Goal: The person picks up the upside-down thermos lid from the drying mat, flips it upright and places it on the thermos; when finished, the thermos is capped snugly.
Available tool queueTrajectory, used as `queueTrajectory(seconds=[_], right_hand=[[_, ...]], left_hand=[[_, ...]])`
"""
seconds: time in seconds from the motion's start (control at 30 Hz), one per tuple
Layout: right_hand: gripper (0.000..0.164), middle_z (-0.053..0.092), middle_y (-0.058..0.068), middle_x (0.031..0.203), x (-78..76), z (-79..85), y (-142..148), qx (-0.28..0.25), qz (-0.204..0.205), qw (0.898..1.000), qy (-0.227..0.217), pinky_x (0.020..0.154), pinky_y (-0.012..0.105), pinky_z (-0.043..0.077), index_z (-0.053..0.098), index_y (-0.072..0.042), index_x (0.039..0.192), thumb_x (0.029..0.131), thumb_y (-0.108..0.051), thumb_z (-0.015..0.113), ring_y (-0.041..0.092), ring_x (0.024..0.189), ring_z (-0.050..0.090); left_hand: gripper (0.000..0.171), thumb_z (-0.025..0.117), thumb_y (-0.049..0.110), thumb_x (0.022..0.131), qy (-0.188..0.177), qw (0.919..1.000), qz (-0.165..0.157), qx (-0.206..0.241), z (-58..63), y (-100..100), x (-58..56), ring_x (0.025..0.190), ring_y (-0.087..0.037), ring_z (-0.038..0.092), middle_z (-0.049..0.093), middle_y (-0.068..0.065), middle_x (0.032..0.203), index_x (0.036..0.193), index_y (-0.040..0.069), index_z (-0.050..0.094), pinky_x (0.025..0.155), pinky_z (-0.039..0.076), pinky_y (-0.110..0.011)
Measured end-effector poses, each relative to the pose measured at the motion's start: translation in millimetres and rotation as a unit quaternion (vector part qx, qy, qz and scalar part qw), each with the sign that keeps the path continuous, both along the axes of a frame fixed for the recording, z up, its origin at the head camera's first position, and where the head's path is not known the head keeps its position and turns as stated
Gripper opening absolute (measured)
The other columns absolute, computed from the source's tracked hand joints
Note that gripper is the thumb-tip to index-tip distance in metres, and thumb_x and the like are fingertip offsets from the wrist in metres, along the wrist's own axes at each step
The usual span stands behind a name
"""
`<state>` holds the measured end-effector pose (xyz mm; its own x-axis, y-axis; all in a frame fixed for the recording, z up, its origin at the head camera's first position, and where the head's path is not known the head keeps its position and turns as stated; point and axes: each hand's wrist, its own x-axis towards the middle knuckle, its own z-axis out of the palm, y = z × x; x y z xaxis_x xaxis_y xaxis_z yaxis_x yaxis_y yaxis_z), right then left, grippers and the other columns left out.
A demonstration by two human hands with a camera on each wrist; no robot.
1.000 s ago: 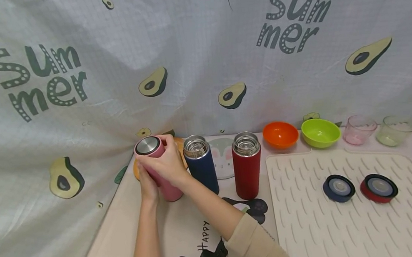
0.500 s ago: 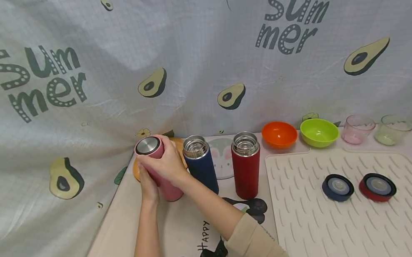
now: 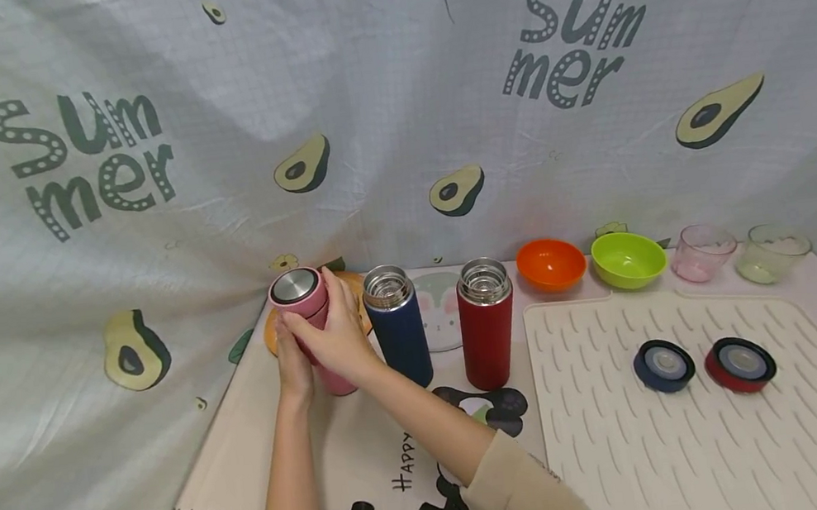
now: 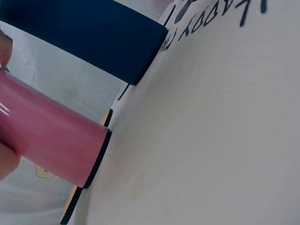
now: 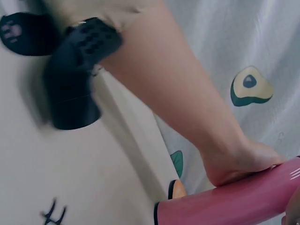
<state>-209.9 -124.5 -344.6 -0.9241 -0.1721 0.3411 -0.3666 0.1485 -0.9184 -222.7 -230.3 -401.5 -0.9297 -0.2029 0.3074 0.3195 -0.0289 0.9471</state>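
Note:
A pink thermos (image 3: pixel 332 379) stands at the left of the table, its lid (image 3: pixel 296 287) with a steel top in place. My left hand (image 3: pixel 293 365) holds the body from the near left side. My right hand (image 3: pixel 338 337) grips the upper part from the right, thumb across the front; its far fingers are partly hidden. A thin seam shows below the lid. In the left wrist view the pink thermos (image 4: pixel 61 136) has its base on or very close to the table. In the right wrist view the left hand (image 5: pixel 243 161) lies against the pink thermos (image 5: pixel 229 206).
Lidless blue (image 3: pixel 404 338) and red (image 3: pixel 489 338) thermoses stand to the right. Their blue lid (image 3: pixel 664 364) and red lid (image 3: pixel 740 363) lie on a ribbed mat (image 3: pixel 591 427). Behind are an orange bowl (image 3: pixel 551 265), a green bowl (image 3: pixel 628 260), a pink glass (image 3: pixel 703 252) and a greenish glass (image 3: pixel 771 252).
My right hand has shifted slightly down and right on the pink thermos, so more of its lid side and a seam show. The view has turned slightly.

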Motion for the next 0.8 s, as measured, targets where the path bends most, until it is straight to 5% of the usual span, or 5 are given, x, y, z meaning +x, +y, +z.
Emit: queueTrajectory(seconds=[0.23, 0.53, 0.67, 0.8], right_hand=[[0.067, 0.033, 0.007, 0.141, 31.7, -6.6, 27.8, 0.008, 0.063, 0.998, 0.013, 0.099, 0.038, 0.035, 0.023, -0.009, 0.144, 0.085, -0.012, 0.056, 0.016, 0.122, 0.036], [0.057, 0.038, 0.005, 0.136, 67.2, -31.7, 81.8, 0.057, 0.132, 0.99, 0.014, 0.1, 0.037, 0.035, 0.034, -0.009, 0.138, 0.086, -0.007, 0.056, 0.02, 0.124, 0.038], [0.045, 0.046, 0.003, 0.129, 75.8, -44.5, 127.9, 0.045, 0.125, 0.991, 0.014, 0.098, 0.043, 0.036, 0.045, -0.007, 0.128, 0.085, 0.0, 0.055, 0.022, 0.12, 0.042], [0.034, 0.053, 0.006, 0.117, 81.1, -54.0, 177.4, 0.059, 0.085, 0.994, 0.029, 0.092, 0.049, 0.039, 0.055, -0.007, 0.116, 0.083, 0.004, 0.057, 0.024, 0.109, 0.048]], left_hand=[[0.049, 0.021, 0.033, 0.1, -0.015, 0.9999, 0.003, -0.007, 6.3, -9.2, 6.4, 0.117, -0.016, 0.036, 0.041, -0.001, 0.126, 0.139, 0.006, 0.032, 0.1, 0.025, -0.034], [0.037, 0.037, 0.01, 0.098, 0.048, 0.995, 0.07, -0.053, 35.3, -17.5, 22.7, 0.12, -0.018, 0.04, 0.048, -0.004, 0.125, 0.134, 0.001, 0.042, 0.102, 0.028, -0.038], [0.038, 0.039, 0.007, 0.096, 0.082, 0.9839, 0.111, -0.114, 57.9, -10.4, 39.5, 0.123, -0.018, 0.037, 0.045, -0.007, 0.13, 0.133, 0.002, 0.042, 0.101, 0.028, -0.03], [0.035, 0.042, -0.001, 0.091, 0.163, 0.9594, 0.153, -0.172, 86.2, 8.6, 65.5, 0.12, -0.018, 0.038, 0.045, -0.015, 0.128, 0.126, -0.004, 0.047, 0.096, 0.029, -0.027]])
